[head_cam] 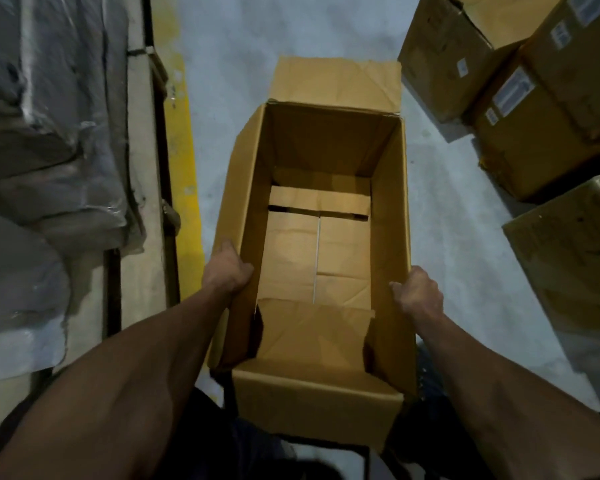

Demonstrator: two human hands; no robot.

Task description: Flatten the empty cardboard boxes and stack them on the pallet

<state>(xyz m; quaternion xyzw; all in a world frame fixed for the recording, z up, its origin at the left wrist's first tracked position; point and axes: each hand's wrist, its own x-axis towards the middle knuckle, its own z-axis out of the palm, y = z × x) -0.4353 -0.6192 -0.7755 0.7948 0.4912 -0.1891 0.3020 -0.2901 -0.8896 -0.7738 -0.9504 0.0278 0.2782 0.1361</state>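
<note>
Grey floor [440, 216] ran up the middle of the view, with a yellow line [184, 161] painted along its left side. Left of that line lay a wrapped load [49, 140] under crumpled grey plastic film, sitting on a pale board edge (whether this was the pallet could not be told).

Open box [326, 216] stood upright on the floor at centre, directly in front of the person, mouth up and empty. Its far flap [336, 81] was folded outward and lay away from the person; the near flap [316, 403] hung out toward the person's legs. Bottom flaps inside were closed, with a seam running lengthwise and a dark gap across the far part of the base. One short inner flap near the person was bent inward.

Stacked boxes [520, 71] with white labels stood at upper right, well apart from the open box. Another box [568, 258] sat at the right edge.

Left hand [227, 268] gripped the rim of the box's left wall, thumb inside, fingers curled over the outside. Right hand [418, 292] gripped the right wall's rim the same way. The hands were apart, one on each long side.
</note>
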